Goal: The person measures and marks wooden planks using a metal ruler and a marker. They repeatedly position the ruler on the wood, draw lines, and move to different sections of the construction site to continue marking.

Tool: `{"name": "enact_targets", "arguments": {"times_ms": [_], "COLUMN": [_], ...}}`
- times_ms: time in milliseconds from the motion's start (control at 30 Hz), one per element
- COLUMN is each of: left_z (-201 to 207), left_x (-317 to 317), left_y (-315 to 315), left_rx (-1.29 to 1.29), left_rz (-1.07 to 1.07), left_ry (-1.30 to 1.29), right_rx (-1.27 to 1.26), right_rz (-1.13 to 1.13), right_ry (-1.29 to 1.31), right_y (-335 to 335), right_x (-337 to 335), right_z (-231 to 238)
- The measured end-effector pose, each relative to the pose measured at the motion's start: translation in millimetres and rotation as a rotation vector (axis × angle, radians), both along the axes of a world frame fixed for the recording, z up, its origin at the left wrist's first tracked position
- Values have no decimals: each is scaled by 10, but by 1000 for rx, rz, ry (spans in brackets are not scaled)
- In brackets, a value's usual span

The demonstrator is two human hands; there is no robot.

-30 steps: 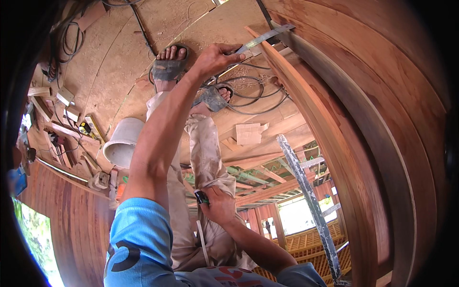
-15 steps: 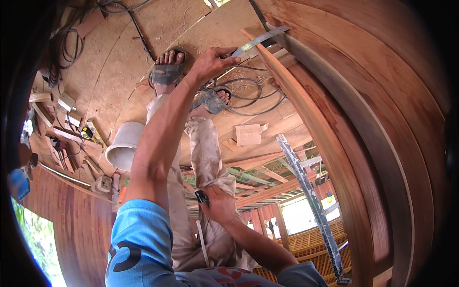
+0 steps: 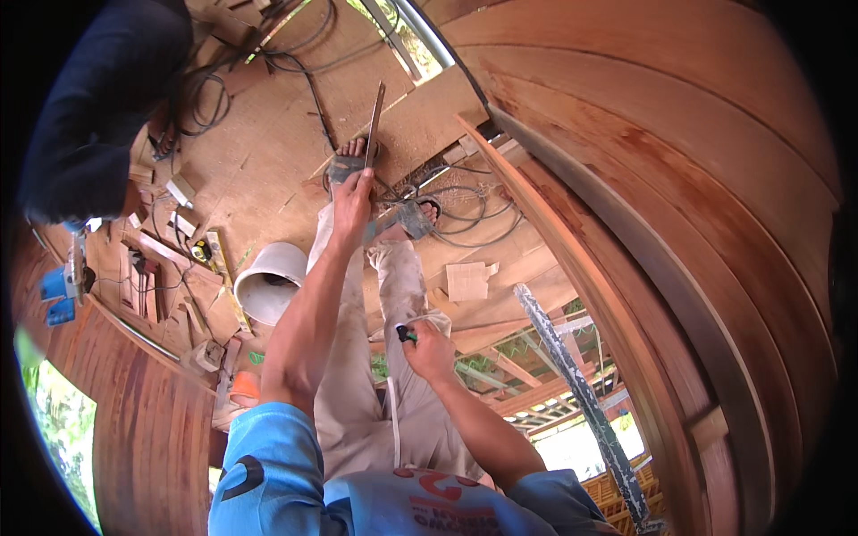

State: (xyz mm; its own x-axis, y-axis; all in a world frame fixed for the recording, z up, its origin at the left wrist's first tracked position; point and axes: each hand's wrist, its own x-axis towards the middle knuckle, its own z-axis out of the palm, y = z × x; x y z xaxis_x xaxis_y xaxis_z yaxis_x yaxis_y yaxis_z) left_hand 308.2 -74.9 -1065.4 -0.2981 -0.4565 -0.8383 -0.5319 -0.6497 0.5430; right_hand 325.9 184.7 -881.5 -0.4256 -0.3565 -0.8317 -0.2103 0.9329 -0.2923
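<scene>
My left hand is closed around a flat metal ruler, which points up and away, seen nearly edge-on above my sandalled foot. It is clear of the long wooden plank standing on edge at the right. My right hand rests by my right knee, its fingers closed on a small black pen-like thing with a bit of green; its exact kind is not plain.
A white bucket lies tipped at the left, near a tape measure and wood offcuts. Cables coil on the plywood floor. A paint-stained bar slants beside the curved plank wall. Another person bends at upper left.
My left hand has drawn the ruler left, away from the plank top, and turned it upright. My right hand still holds the black thing. Another person has come into view at upper left.
</scene>
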Motion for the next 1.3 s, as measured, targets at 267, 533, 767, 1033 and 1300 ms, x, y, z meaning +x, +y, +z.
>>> {"name": "enact_targets", "arguments": {"times_ms": [267,533,767,1033,1300], "left_z": [1472,2776,3539,3915,4009], "left_x": [250,843,1642,2487,3479], "left_y": [-225,-290,21,359,936], "left_rx": [74,-301,-537,-395,-318], "left_rz": [215,-126,-330,-249,26], "left_ry": [98,95,-185,-221,-283], "right_rx": [20,-91,-84,-46,-203], "right_rz": [-78,-89,115,321,402], "right_ry": [-22,24,61,207,129], "right_y": [-16,-10,296,122,-714], "right_x": [-165,-580,-819,-775,-225], "right_z": [362,1028,1400,1567,1899]}}
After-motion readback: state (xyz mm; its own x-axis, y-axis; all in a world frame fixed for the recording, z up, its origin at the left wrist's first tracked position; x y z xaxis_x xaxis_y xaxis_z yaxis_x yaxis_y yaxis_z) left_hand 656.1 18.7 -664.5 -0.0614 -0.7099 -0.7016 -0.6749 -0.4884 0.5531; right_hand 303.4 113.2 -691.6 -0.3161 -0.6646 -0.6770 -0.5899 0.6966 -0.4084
